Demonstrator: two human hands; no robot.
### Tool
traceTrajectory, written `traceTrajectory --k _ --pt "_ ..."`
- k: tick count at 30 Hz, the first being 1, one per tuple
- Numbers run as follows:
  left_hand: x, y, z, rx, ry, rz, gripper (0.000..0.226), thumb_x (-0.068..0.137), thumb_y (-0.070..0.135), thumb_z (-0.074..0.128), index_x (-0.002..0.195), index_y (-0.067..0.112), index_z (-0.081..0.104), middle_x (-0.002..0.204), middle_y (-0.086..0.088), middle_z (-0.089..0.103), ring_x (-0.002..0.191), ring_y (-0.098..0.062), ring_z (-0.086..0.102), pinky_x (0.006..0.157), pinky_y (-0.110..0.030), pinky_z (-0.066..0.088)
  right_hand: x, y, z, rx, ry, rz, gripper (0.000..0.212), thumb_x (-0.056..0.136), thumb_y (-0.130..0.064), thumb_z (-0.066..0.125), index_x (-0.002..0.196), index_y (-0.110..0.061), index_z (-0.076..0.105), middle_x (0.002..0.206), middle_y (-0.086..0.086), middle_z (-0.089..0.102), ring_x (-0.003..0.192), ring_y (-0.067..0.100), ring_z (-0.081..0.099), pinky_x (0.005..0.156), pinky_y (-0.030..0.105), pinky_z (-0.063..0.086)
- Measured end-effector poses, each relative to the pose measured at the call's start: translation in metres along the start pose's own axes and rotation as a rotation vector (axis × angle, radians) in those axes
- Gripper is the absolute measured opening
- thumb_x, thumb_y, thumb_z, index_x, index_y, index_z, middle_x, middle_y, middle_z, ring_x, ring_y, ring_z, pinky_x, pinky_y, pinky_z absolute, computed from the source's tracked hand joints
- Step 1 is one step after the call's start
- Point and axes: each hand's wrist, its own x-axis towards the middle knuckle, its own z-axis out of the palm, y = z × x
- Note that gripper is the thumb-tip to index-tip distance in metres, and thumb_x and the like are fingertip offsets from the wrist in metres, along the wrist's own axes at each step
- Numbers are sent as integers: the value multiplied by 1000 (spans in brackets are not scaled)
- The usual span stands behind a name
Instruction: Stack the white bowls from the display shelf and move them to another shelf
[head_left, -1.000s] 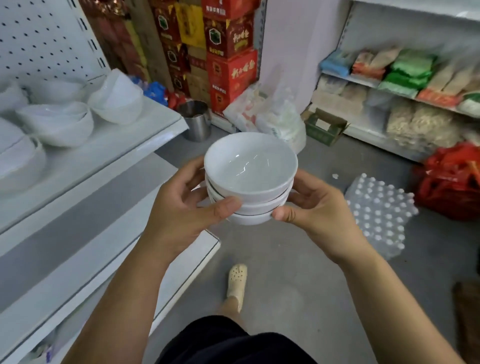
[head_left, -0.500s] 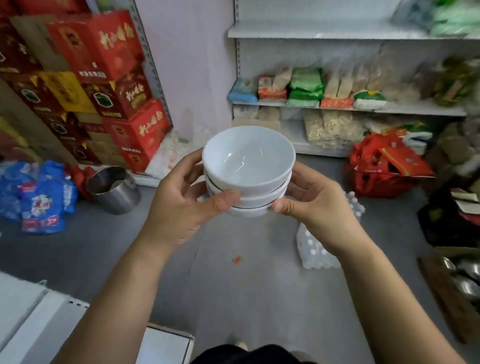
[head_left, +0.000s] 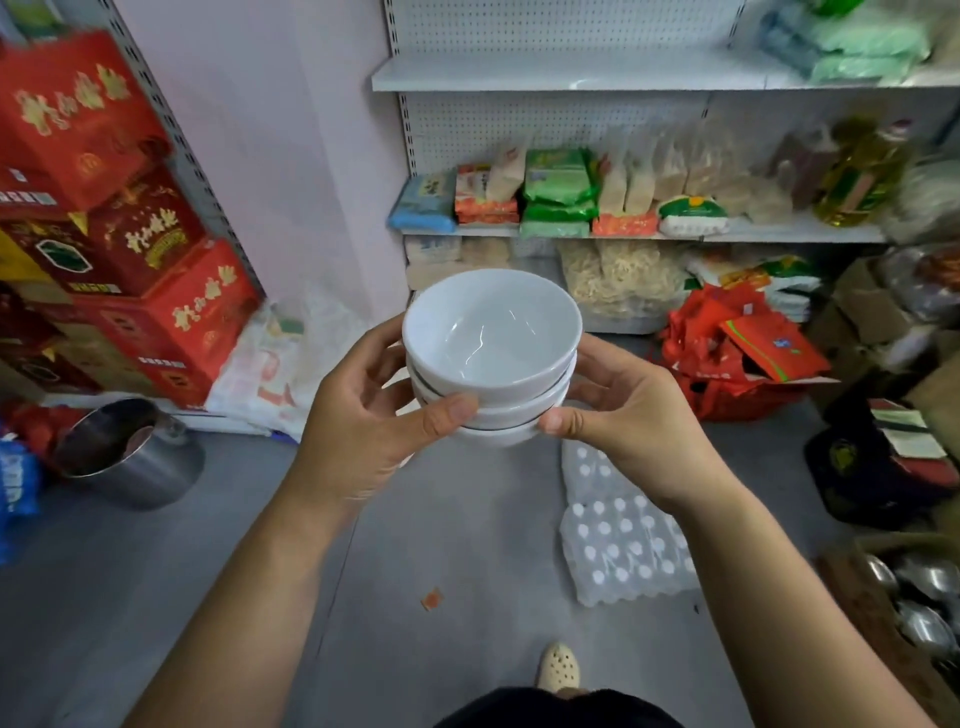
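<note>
A stack of three white bowls (head_left: 491, 353) is held upright in front of me, above the grey floor. My left hand (head_left: 363, 421) grips the stack's left side, thumb across the front. My right hand (head_left: 618, 421) grips the right side, its thumb pressed on the lowest bowl. Ahead stands a white shelf unit; its upper board (head_left: 561, 70) is bare at the left and middle. The display shelf the bowls came from is out of view.
The lower shelf (head_left: 779, 236) holds packaged food. Red cartons (head_left: 156, 291) are stacked at the left, with a steel pot (head_left: 130, 457) on the floor. A wrapped bottle pack (head_left: 618, 540), red bags (head_left: 737, 358) and boxes lie on the floor to the right.
The view has swung right, away from the display shelf with the other bowls, and closer to the food shelf. Both hands keep the same grip on the stack.
</note>
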Motion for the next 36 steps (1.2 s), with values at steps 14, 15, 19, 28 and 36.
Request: traceTrajectory --k 14,15,19,28,36 --pt "169 -44 29 -29 152 -51 88 50 30 97 130 23 62 127 6 73 118 -17 70 90 -31 59 184 32 -84 -14 -166 79 80 70 -4 83 145 -14 55 134 -3 69 123 26 66 101 33 54" --pt "183 -48 27 -27 153 -53 85 52 27 94 131 23 62 127 5 73 119 -18 70 90 -32 59 198 36 -87 -13 -168 80 80 70 -4 83 144 -15 55 134 -4 69 123 24 66 101 32 54" --pt "250 -59 14 4 138 -55 83 53 28 91 130 24 62 127 6 72 120 -22 69 94 -39 59 262 51 -96 -2 -152 65 75 69 -4 83 139 -18 59 133 -3 69 122 24 67 101 34 54" --pt "446 -46 -44 106 27 -52 84 46 40 99 120 31 62 122 12 72 110 -24 73 84 -49 63 447 65 -95 50 -83 24 75 69 0 80 139 -15 58 131 1 70 108 17 69 85 29 58" --pt "589 -50 -71 135 -51 -28 80 52 32 94 125 22 62 123 2 74 111 -25 73 88 -36 60 569 81 -105 69 -22 -11 78 70 1 78 143 -11 55 135 3 68 111 16 69 90 29 57"
